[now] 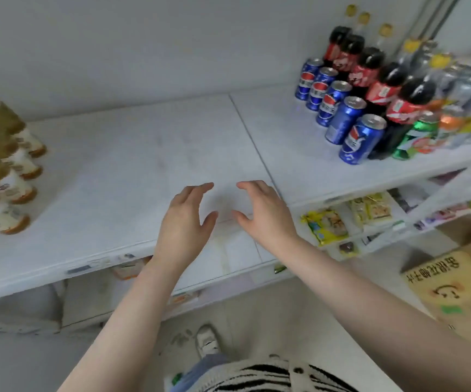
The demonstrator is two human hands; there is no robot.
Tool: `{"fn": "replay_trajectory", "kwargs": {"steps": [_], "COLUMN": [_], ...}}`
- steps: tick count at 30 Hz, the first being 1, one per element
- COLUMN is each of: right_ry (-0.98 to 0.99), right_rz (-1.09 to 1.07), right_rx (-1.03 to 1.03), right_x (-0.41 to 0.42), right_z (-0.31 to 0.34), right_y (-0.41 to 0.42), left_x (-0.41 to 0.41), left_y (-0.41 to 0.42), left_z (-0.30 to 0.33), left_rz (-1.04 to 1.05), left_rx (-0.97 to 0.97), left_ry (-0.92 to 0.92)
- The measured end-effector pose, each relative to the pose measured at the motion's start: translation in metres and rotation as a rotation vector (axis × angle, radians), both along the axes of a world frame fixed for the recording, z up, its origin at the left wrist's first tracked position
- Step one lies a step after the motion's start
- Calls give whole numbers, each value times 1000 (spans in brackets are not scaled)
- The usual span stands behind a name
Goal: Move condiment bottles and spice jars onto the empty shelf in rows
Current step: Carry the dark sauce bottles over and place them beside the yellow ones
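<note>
A white shelf (132,165) stretches across the view, its middle part bare. My left hand (184,222) and my right hand (265,213) hover side by side over the shelf's front middle, palms facing each other, fingers spread and relaxed, holding nothing. A row of bottles with pale labels and amber contents (8,165) stands at the shelf's left end. No condiment bottle or spice jar sits between or under my hands.
Blue soda cans (341,111), dark cola bottles (378,77) and a green can (418,137) crowd the shelf's right end. Snack packets (327,224) lie on a lower shelf at right. A cardboard box (454,290) stands on the floor at right.
</note>
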State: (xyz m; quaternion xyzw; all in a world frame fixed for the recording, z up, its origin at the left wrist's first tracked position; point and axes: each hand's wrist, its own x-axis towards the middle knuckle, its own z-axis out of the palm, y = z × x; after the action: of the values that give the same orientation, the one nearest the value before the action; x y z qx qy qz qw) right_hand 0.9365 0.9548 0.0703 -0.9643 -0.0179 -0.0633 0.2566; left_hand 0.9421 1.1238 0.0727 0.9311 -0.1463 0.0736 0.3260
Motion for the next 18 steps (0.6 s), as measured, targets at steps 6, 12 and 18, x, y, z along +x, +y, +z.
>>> {"fn": "replay_trajectory", "kwargs": {"steps": [6, 12, 18], "right_ry": [88, 210, 283], "right_rz": [-358, -756, -1100], "right_rx": [-72, -38, 8], "right_x": [-134, -273, -375], "right_z": [-25, -43, -64], "right_y": [-147, -240, -293], "left_x": [-64, -140, -208], "left_y": [-157, -294, -406], "left_z": [-27, -50, -73], "left_rz": [-424, -815, -1175], "left_rx": [147, 239, 369], "left_ry": [53, 113, 93]}}
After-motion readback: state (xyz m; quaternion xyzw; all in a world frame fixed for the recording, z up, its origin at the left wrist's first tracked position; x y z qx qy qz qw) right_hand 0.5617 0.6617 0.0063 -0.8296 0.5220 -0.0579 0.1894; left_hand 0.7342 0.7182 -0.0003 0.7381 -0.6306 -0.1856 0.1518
